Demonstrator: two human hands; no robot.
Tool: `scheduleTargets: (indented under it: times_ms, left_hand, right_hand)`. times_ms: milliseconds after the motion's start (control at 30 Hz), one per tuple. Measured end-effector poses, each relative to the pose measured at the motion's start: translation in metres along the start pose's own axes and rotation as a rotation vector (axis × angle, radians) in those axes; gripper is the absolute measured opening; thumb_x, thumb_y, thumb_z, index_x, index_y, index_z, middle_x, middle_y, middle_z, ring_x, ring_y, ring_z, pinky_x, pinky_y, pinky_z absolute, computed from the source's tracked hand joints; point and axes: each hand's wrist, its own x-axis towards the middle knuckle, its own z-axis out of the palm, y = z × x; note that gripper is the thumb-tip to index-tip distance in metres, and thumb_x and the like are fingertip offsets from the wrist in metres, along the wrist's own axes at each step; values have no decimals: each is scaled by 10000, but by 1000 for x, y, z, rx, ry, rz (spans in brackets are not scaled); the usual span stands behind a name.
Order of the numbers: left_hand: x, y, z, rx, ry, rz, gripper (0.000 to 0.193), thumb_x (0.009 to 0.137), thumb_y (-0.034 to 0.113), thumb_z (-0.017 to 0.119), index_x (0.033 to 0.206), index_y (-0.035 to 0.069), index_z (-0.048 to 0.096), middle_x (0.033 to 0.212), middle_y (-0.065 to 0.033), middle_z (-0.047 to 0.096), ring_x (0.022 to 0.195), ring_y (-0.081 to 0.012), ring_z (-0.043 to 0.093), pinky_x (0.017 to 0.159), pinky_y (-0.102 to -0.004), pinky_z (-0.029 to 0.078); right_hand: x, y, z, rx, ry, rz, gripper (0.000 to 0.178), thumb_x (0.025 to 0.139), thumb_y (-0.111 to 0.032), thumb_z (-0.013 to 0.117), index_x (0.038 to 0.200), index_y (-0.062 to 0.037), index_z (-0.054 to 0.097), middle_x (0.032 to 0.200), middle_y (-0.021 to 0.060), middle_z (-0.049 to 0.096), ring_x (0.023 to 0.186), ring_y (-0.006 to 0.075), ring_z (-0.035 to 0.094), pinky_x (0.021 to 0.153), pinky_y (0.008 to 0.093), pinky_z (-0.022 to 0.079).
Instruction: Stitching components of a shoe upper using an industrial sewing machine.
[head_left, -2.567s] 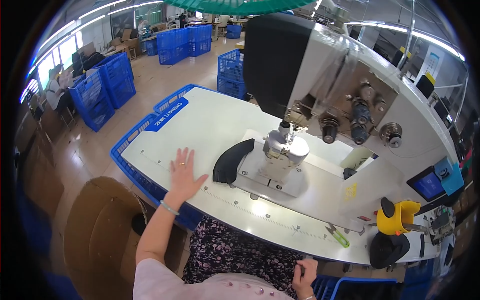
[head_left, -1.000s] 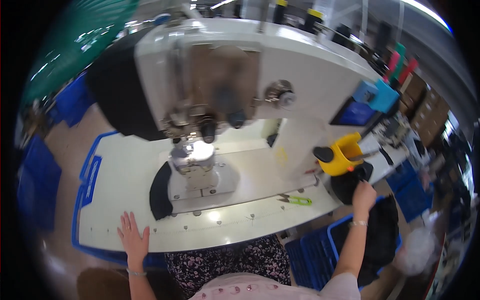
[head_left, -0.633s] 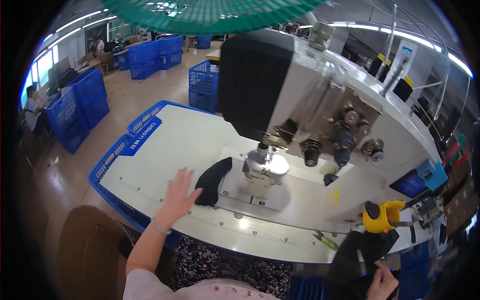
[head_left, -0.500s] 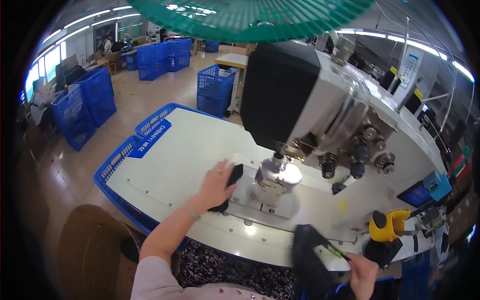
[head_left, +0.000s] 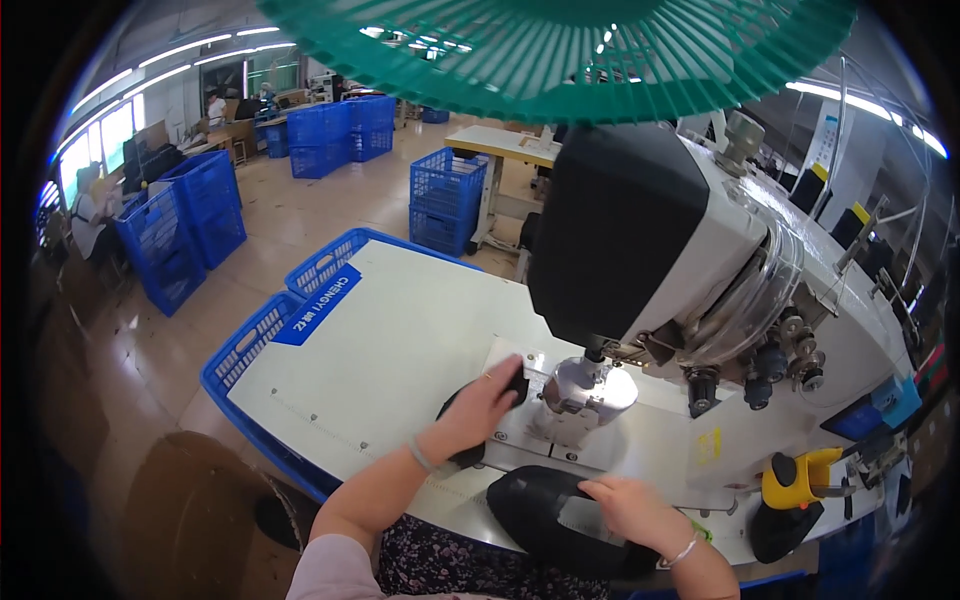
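Observation:
Over the white worktable (head_left: 400, 330), my left hand (head_left: 480, 408) closes on a black fabric piece, probably a shoe upper (head_left: 520, 385), just left of the sewing machine's metal post (head_left: 590, 392). Part of that piece is hidden under the hand. At the table's near edge my right hand (head_left: 635, 512) pinches the rim of a second black shoe upper (head_left: 530, 510). A light grey patch shows in its opening. Something green (head_left: 700, 530) sticks out by my right wrist; its kind is unclear.
The machine's black and white head (head_left: 620, 230) overhangs the post. A green slatted cover (head_left: 560, 60) hangs above. Blue baskets (head_left: 240, 345) edge the table's left. A yellow holder (head_left: 800, 478) stands right, above a black item (head_left: 780, 530). A brown bin (head_left: 190, 510) is lower left.
My right hand has brought the second black upper leftward, toward the post and my left hand. My left hand's fingers have drawn closer together over its piece. The whole view has shifted slightly.

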Motion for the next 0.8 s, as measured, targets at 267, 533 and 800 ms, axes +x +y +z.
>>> scheduleTargets:
  times_ms: [267, 533, 800]
  left_hand:
    - [-1, 81, -69, -887, -111, -199, 456, 984, -2, 467, 1432, -11, 381, 1343, -128, 486, 1122, -202, 611, 937, -298, 503]
    - [-5, 116, -56, -229, -81, 87, 431, 857, -6, 634, 1284, 3, 579, 1291, -142, 506, 1002, -223, 599, 884, -310, 493]
    - [8, 108, -42, 41, 43, 295, 340, 817, 133, 692, 1149, 73, 653, 1238, -82, 583, 945, -266, 639, 795, -324, 540]
  right_hand:
    - [23, 3, -35, -513, 865, -216, 297, 747, -90, 676, 1039, -115, 720, 1153, 67, 621, 958, 237, 622, 800, 340, 549]
    - [36, 7, -18, -526, 902, -70, 318, 752, -165, 691, 1068, -145, 709, 1160, 29, 616, 896, 194, 608, 831, 372, 510]
    - [33, 5, -18, -449, 806, -32, 314, 785, -165, 655, 1093, -111, 673, 1173, 47, 617, 948, 232, 624, 994, 531, 427]
